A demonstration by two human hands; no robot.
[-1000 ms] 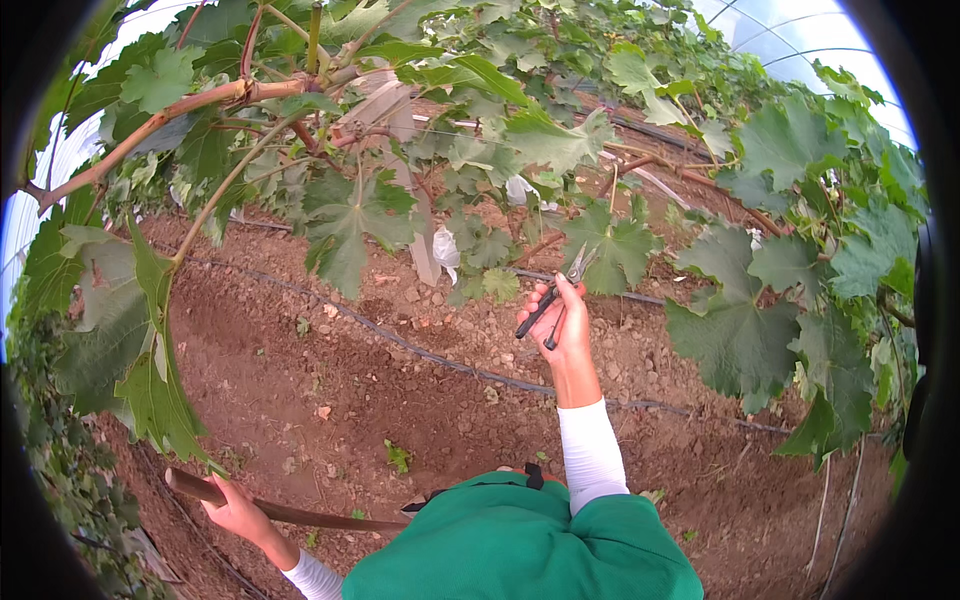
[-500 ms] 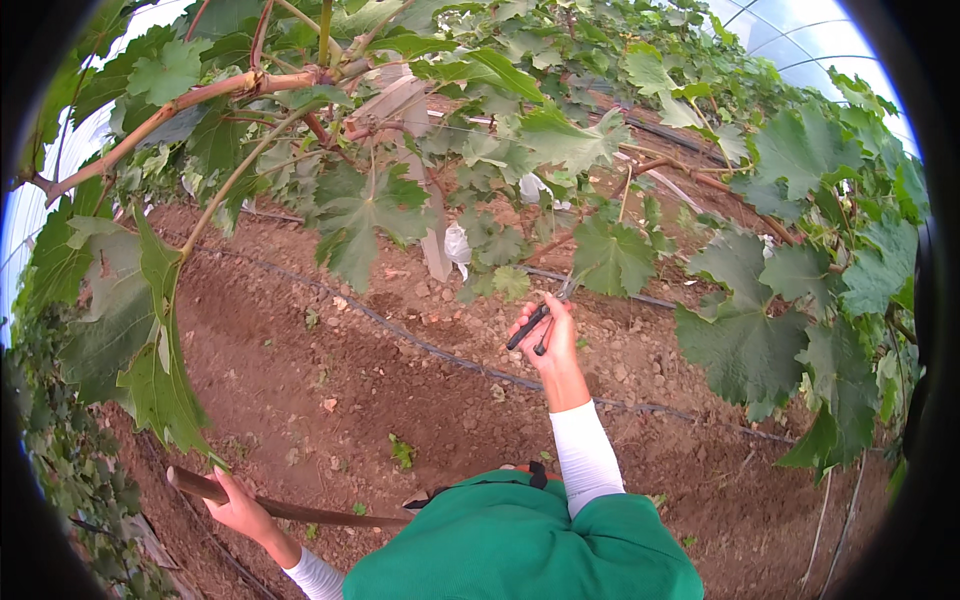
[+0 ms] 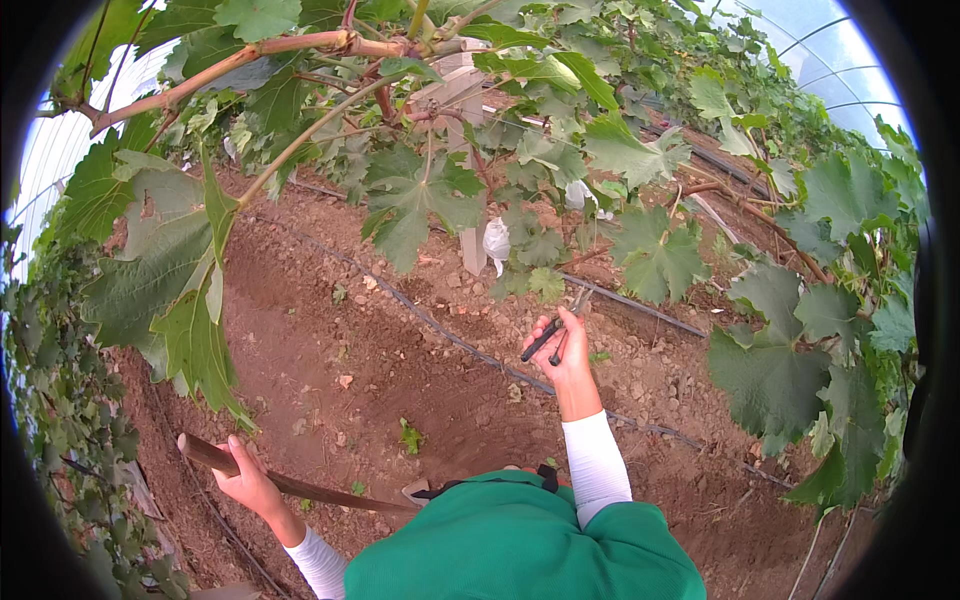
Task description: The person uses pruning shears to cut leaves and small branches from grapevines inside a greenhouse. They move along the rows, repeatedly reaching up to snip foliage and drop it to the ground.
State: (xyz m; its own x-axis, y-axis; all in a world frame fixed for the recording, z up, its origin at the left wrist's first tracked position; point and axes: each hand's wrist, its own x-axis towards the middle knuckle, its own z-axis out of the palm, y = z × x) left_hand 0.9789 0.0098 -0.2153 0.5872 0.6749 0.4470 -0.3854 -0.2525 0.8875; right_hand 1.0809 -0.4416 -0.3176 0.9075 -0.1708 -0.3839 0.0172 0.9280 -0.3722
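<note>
My right hand (image 3: 566,352) is wrapped round pruning shears (image 3: 545,338) with dark handles, whose metal blades point up and away from me. Beyond the blades hang broad green vine leaves (image 3: 655,255), apart from the tool. Low on the left, my left hand (image 3: 248,482) grips a brown wooden pole (image 3: 310,490) near its end. The pole slants toward my body, where its other end is hidden by my green clothing. Above the left hand droops a large torn vine leaf (image 3: 195,340).
A woody vine branch (image 3: 225,68) crosses the upper left. A wooden post (image 3: 470,170) stands at the back, with a white bag (image 3: 496,243) beside it. Dark hoses (image 3: 430,322) run along the brown soil (image 3: 300,370). More leaves (image 3: 770,370) crowd the right side.
The whole view has shifted, with plants and post now further right. The right hand still holds the shears, and the left still grips the pole; the drooping leaf appears further from the left hand.
</note>
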